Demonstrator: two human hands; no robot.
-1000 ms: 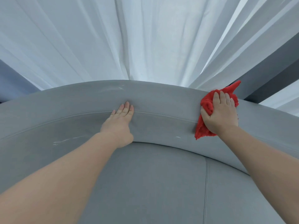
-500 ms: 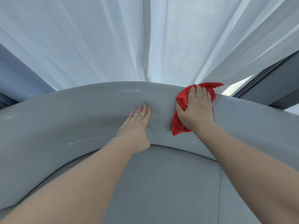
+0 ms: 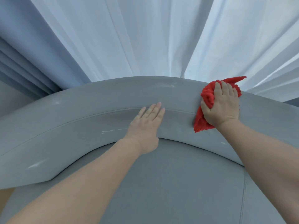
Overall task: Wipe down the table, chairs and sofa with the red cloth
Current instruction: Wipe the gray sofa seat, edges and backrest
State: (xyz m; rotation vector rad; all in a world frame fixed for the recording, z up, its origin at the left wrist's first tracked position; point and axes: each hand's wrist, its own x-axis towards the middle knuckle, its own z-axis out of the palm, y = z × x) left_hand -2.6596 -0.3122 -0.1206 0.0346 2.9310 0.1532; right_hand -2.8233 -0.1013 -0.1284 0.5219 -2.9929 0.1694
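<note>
A grey sofa fills the lower view, its curved backrest (image 3: pixel 90 110) arching across the middle above the seat cushion (image 3: pixel 178 183). My right hand (image 3: pixel 221 104) grips the bunched red cloth (image 3: pixel 207 96) and presses it against the backrest's upper right part, thumb curled round the fabric. Cloth edges stick out above the fingers and below the wrist. My left hand (image 3: pixel 145 125) lies flat on the backrest's inner face near the seam, fingers straight and together. Pale smudges mark the backrest left of that hand.
White sheer curtains (image 3: pixel 145 38) hang directly behind the sofa. Darker blue-grey drapes (image 3: pixel 24 62) hang at the left. A vertical seam (image 3: pixel 242 191) splits the seat cushion at the right.
The view has shifted, so the sofa sits further right in frame. My right hand with the cloth has slid right, away from my left hand, which stays flat on the backrest.
</note>
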